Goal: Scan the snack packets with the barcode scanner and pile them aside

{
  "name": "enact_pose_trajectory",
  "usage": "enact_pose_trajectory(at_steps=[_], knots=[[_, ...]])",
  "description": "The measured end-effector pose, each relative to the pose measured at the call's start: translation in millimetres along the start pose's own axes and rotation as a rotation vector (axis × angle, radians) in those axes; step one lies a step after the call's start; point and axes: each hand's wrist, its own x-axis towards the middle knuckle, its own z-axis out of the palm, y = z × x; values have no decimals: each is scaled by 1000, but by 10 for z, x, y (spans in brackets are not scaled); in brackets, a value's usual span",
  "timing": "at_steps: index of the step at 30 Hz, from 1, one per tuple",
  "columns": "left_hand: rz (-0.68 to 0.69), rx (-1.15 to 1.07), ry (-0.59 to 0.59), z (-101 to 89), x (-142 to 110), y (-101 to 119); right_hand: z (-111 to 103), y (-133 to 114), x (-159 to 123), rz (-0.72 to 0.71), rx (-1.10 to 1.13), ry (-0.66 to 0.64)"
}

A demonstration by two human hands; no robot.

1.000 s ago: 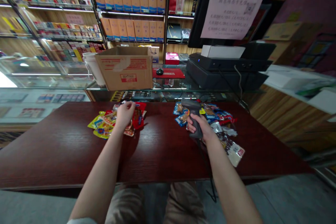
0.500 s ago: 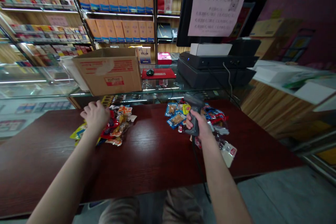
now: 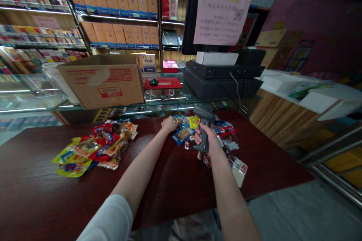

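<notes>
My right hand [image 3: 207, 138] is wrapped round the grip of a dark grey barcode scanner [image 3: 204, 120], held above a mixed pile of snack packets [image 3: 226, 126]. At the left edge of that pile, my left hand [image 3: 169, 123] has its fingers curled on a small snack packet [image 3: 177, 119]; the fingertips are partly hidden. Close by lie a blue-edged packet [image 3: 183, 134] and a yellow packet [image 3: 194, 122]. A second heap of red, yellow and orange snack packets [image 3: 98, 143] rests on the left of the dark wooden table [image 3: 158, 192].
Behind the table, a glass counter [image 3: 169, 101] carries an open cardboard box [image 3: 104, 83], a mouse [image 3: 153, 81] on a red mat [image 3: 169, 83], and a monitor with a paper notice [image 3: 220, 19]. The scanner's cable [image 3: 207, 188] hangs over the table's front edge.
My left hand has moved right, from the left heap to the edge of the right pile. My right hand still holds the scanner over the right pile. The view has shifted slightly.
</notes>
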Motion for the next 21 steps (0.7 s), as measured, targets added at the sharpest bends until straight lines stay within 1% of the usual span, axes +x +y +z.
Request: enact_pose_trajectory(at_steps=[2, 4, 6, 10, 12, 14, 16, 18, 21], knots=[[40, -174, 16, 11, 3, -61, 5, 30, 12, -10, -6, 13], [75, -333, 65, -27, -36, -135, 10, 63, 23, -12, -19, 13], [126, -406, 125, -109, -127, -213, 24, 92, 28, 15, -38, -7], [315, -454, 209, -351, -462, -372, 111, 143, -4, 94, -94, -86], [366, -466, 224, -468, -665, -458, 174, 179, -37, 131, -133, -153], [376, -459, 225, -552, -843, -550, 231, 227, -69, 169, -167, -231], [373, -449, 216, -591, -968, -646, 270, 281, -91, 206, -188, -293], [370, -448, 208, -589, -1035, -739, 287, 329, -99, 234, -197, -326], [347, -460, 207, -553, -1059, -850, 281, 370, -96, 255, -206, -342]])
